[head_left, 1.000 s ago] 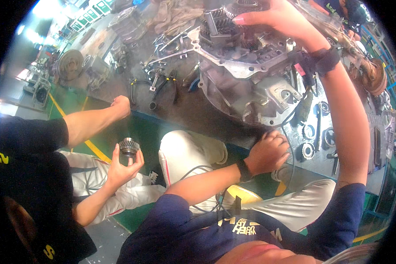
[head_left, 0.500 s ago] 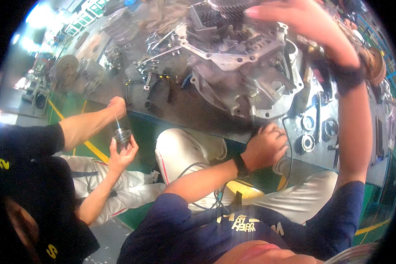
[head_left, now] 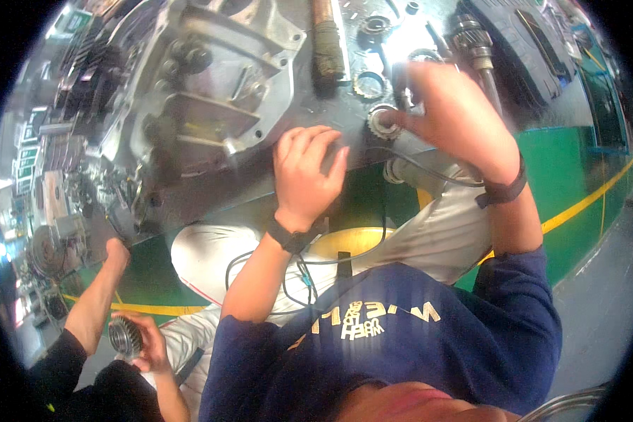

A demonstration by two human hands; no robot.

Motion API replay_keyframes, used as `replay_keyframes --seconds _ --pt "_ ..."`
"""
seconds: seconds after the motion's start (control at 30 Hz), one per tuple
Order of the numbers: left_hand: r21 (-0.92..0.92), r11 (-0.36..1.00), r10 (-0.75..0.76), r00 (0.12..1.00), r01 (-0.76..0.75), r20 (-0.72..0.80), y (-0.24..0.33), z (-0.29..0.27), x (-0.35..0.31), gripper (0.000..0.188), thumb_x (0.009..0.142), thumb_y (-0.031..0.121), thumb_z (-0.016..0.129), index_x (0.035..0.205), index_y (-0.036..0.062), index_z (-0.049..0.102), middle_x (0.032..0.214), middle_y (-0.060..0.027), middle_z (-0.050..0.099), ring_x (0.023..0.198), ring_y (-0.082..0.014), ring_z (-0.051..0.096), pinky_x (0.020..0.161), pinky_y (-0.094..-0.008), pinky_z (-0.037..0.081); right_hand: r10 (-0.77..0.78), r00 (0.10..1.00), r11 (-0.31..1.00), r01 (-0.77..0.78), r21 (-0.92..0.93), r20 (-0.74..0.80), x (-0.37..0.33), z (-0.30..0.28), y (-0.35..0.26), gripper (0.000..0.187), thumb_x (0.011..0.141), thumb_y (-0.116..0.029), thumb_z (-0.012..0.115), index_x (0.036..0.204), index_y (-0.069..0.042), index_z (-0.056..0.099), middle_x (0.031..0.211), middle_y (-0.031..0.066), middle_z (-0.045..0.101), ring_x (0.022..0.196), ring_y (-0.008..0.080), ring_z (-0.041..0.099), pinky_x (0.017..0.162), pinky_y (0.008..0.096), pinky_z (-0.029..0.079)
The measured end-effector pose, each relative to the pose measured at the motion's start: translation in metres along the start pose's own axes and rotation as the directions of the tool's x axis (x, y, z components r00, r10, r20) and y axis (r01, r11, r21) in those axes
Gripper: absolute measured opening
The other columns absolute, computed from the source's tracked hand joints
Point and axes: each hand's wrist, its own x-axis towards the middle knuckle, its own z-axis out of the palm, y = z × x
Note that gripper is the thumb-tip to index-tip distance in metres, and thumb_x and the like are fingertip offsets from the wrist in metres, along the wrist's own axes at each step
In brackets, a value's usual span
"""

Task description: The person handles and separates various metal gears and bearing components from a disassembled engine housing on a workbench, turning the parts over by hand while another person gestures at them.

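Observation:
My left hand [head_left: 307, 176] is open at the front edge of the metal workbench [head_left: 344, 133], its fingers loosely spread and nothing in them. Beside it stands a large cast-metal transmission housing [head_left: 211, 112]. Further right, my right hand [head_left: 461, 116] reaches over the bench among loose ring parts, thumb apart from the fingers. The fingertips are blurred, and I make out nothing held. Its thumb is by a toothed ring [head_left: 375, 128]; just beyond lies a second, thinner toothed ring [head_left: 370, 85].
At the back right are a gear shaft [head_left: 473, 43] and a dark ribbed case [head_left: 520, 60]. A worn bar [head_left: 327, 42] lies beside the housing. On my left a co-worker's hand [head_left: 151, 344] holds a gear [head_left: 124, 337]. A black cable [head_left: 429, 169] hangs across my lap.
My view has swung right, so the housing now appears further left. My right hand has left the gears atop the housing and come down to the rings. My left hand's fingers have opened out.

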Motion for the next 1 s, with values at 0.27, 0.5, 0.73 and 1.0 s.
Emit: replay_keyframes --seconds 0.27,0.5,0.73,1.0 --pt "-0.034 0.999 0.004 1.000 -0.003 0.018 -0.001 -0.016 0.000 0.026 0.083 0.013 0.078 0.108 0.0070 0.073 0.112 -0.0093 0.072 0.107 -0.0336 0.060 0.097 -0.0445 0.047 0.016 1.000 0.992 -0.015 0.122 -0.005 -0.016 0.039 -0.025 0.046 0.080 -0.025 0.084 0.110 -0.002 0.058 0.097 0.0189 0.062 0.083 0.0423 0.069 0.070 0.0494 0.056" --pt "-0.004 1.000 0.004 0.999 -0.004 0.040 -0.003 -0.012 0.001 0.027 0.082 0.013 0.078 0.108 0.0069 0.074 0.112 -0.0091 0.073 0.106 -0.0335 0.060 0.096 -0.0442 0.047 -0.033 0.999 0.993 0.035 0.113 -0.024 -0.019 0.054 -0.018 0.037 0.076 -0.021 0.083 0.097 -0.001 0.061 0.091 0.0180 0.065 0.082 0.0386 0.070 0.069 0.0472 0.057" --pt "-0.017 1.000 0.005 0.999 -0.004 0.036 -0.002 -0.013 -0.001 0.026 0.082 0.013 0.079 0.107 0.0066 0.073 0.112 -0.0092 0.073 0.106 -0.0336 0.060 0.096 -0.0440 0.047 0.031 0.998 0.994 -0.035 0.105 0.046 -0.016 0.060 -0.022 0.046 0.073 -0.025 0.086 0.102 -0.001 0.060 0.096 0.0198 0.064 0.089 0.0413 0.068 0.075 0.0501 0.056" --pt "-0.027 1.000 0.001 0.999 0.000 0.036 -0.001 -0.013 -0.002 0.027 0.082 0.013 0.079 0.107 0.0066 0.073 0.112 -0.0092 0.072 0.106 -0.0341 0.059 0.096 -0.0442 0.047 0.026 0.999 0.996 -0.030 0.085 0.040 -0.015 0.059 -0.023 0.045 0.075 -0.025 0.085 0.104 -0.001 0.060 0.096 0.0192 0.064 0.089 0.0413 0.068 0.075 0.0500 0.056"
